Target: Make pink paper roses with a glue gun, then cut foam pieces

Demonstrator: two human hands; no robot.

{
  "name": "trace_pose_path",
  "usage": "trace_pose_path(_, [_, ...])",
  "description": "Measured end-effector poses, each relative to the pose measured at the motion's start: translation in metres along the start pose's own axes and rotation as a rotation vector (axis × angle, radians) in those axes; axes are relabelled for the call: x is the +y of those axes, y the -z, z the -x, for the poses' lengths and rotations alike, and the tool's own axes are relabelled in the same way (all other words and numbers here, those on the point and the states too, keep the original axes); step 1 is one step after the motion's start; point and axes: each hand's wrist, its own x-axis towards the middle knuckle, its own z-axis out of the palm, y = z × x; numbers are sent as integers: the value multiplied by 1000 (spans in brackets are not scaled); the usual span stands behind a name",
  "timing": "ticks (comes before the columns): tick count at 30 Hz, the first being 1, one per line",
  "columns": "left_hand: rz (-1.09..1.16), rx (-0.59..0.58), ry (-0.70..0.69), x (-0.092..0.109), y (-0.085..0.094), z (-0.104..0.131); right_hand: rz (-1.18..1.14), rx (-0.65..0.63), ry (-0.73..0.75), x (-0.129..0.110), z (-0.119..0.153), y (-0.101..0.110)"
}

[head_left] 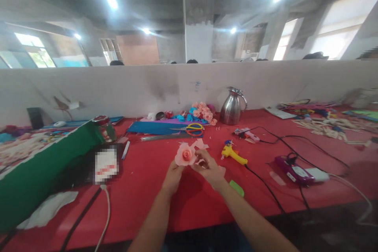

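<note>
A pink paper flower [186,154] with a darker rolled centre is held above the red table, facing up. My left hand [173,174] grips it from below; its fingertips are hidden behind the petals. My right hand [208,167] is at the flower's right edge, its thumb and fingers bent around a small pink petal piece. Loose pink petals [201,144] lie just behind the hands. To the right rests a yellow glue gun [234,155] with a black cord, and nearer me is a green piece [236,188].
Yellow-handled scissors [193,128] lie on blue sheets [150,127] by a pink flower bunch [203,112]. A steel jug [232,106] stands behind. A purple power strip [294,171] and cords occupy the right; a glass jar [104,129] and green divider [56,165] are left.
</note>
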Motion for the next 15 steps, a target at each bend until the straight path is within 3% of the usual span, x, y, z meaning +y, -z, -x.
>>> trace_pose_path(6, [364,-36,84,9,3,-3,-101,4,-70,-2,-16,-29])
trace_pose_path(10, [383,-14,120,11,2,-2,-205,34,-115,-1,-20,-42])
trace_pose_path(15, [304,-26,118,8,-1,-1,-289,86,-109,6,-20,-41])
